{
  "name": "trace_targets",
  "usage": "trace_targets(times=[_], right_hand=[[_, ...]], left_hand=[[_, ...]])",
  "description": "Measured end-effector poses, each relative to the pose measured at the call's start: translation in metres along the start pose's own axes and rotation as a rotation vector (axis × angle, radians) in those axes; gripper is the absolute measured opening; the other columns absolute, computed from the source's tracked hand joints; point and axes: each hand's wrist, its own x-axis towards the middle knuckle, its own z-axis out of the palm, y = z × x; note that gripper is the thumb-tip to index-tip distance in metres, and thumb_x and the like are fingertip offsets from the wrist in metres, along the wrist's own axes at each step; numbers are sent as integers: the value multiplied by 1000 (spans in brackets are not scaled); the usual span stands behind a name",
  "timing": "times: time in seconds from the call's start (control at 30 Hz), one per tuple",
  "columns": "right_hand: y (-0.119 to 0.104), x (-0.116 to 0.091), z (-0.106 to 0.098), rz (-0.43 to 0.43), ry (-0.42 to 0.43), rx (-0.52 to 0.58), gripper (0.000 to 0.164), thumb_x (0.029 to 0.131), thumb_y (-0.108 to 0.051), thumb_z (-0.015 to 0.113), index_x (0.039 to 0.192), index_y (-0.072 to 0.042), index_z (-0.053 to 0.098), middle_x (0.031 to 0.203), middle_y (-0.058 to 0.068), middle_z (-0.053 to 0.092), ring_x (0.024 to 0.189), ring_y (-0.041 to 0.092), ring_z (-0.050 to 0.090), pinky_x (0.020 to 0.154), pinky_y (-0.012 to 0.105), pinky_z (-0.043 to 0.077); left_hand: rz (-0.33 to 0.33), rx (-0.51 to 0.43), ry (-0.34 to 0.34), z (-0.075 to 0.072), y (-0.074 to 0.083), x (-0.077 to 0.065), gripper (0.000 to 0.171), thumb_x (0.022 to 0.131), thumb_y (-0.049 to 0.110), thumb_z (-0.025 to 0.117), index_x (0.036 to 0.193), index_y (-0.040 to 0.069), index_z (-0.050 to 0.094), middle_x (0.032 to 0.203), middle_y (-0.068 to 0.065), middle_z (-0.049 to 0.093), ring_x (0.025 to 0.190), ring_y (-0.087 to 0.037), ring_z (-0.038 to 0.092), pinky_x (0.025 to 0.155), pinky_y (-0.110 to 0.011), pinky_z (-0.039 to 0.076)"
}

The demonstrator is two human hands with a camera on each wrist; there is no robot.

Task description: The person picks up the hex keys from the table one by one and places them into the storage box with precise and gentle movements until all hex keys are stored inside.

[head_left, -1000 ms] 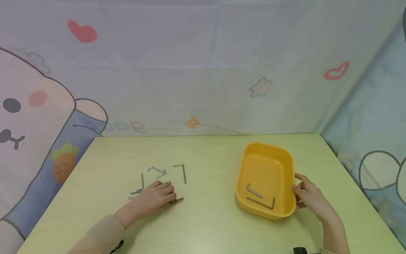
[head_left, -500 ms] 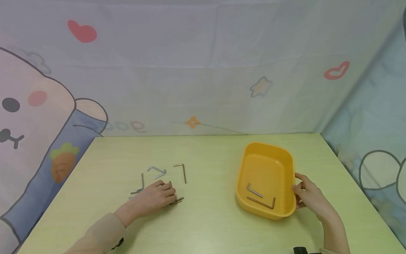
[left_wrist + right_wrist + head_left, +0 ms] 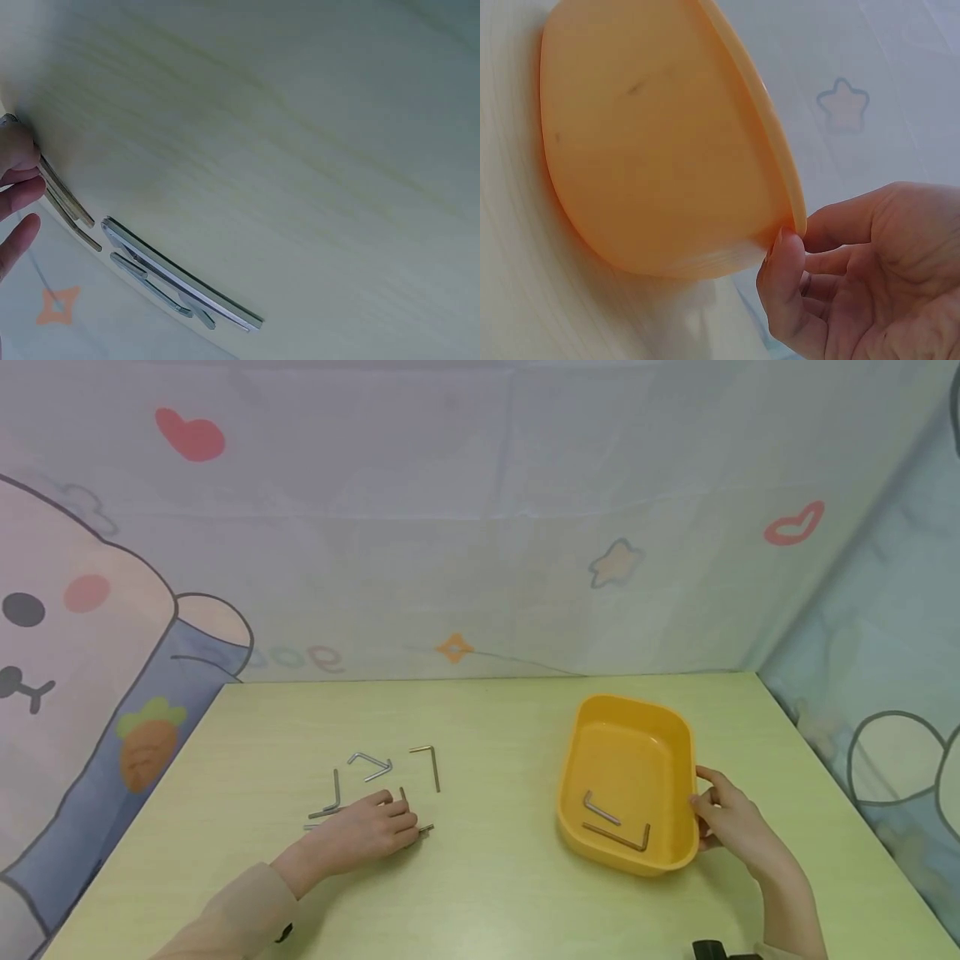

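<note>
Cartoon figure (image 3: 90, 610): printed on the wall cloth (image 3: 480, 468) at far left, bearing an orange carrot (image 3: 152, 753) on a blue garment.
Desk (image 3: 502, 885): pale yellow-green, running from the foot of the wall cloth across the lower half.
Left sleeve (image 3: 243, 906): light beige, entering from lower left.
Pale rod end (image 3: 311, 827): poking out on the far side of the left wrist, otherwise hidden.
Silver rod (image 3: 337, 789): L-shaped, lying flat on the desk, long leg pointing away, foot close to a darker rod (image 3: 321, 815).
Left-hand grip (image 3: 360, 835): palm down over the rods, fingers (image 3: 21, 196) bent and partly spread; down at some brass rods (image 3: 427, 829), mostly covered; cannot tell whether pinching any.
Silver pair (image 3: 371, 766): bent, meeting or nearly meeting at one end, just beyond the left-hand grip.
Single brass rod (image 3: 435, 768): L-shaped, flat on the desk, apart from the others.
Yellow tray (image 3: 630, 747): on the right part of the desk, holding one silver L-rod (image 3: 602, 812) and one brass L-rod (image 3: 615, 838), well apart from the loose rods.
Right-hand grip (image 3: 738, 827): closed on the right rim of the yellow tray, pinching between thumb and forefinger.
</note>
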Motion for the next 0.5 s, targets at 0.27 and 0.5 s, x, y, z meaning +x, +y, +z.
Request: trace_targets(times=[0.27,0.5], right_hand=[[0,1,-1,-6,0,-5,59,103,-16,37,149,8,9,94,14,49,71,15,56,61,29,56],[0,1,0,-3,-1,-2,59,103,-15,36,149,8,9,94,14,49,72,15,55,61,29,56]], left_hand=[[-33,-21,33,1,3,-2,22,79,12,74,94,17,59,89,7,62,83,-9,58,73,-24,46],[-53,-40,90,-1,3,-1,17,89,8,43,93,16,58,86,7,61,79,-9,56,65,-22,41]])
